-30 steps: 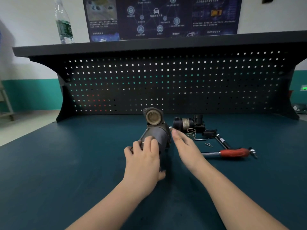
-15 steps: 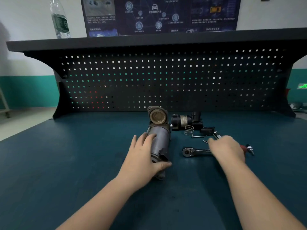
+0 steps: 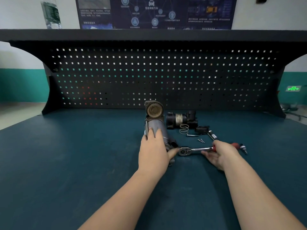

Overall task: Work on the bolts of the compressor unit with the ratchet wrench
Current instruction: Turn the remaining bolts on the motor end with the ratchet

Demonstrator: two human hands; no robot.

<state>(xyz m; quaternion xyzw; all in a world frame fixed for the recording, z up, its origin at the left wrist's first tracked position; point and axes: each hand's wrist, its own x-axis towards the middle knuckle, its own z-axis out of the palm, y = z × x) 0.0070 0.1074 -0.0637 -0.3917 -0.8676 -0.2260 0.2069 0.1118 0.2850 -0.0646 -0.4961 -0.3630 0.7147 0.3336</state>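
A: Nearest, what do the hands do?
B: The left hand (image 3: 154, 151) lies over the compressor (image 3: 157, 128), fingers wrapped on its grey barrel, thumb at the near end. The right hand (image 3: 221, 153), right of the compressor, grips the red handle of the ratchet (image 3: 192, 149); the ratchet's head sits just beside the compressor's near end.
A: And the compressor?
B: It lies on the bench (image 3: 66, 163), mid-way back, round open end facing the pegboard (image 3: 149, 77).
A: Beyond?
B: Right of the compressor: a spring (image 3: 184, 128), loose screws (image 3: 201, 140), a black motor part (image 3: 180, 119).
A: Containers?
B: A bottle (image 3: 50, 13) on the shelf, far left of the compressor; contents unclear.
A: Room?
B: Bare bench left of the compressor.
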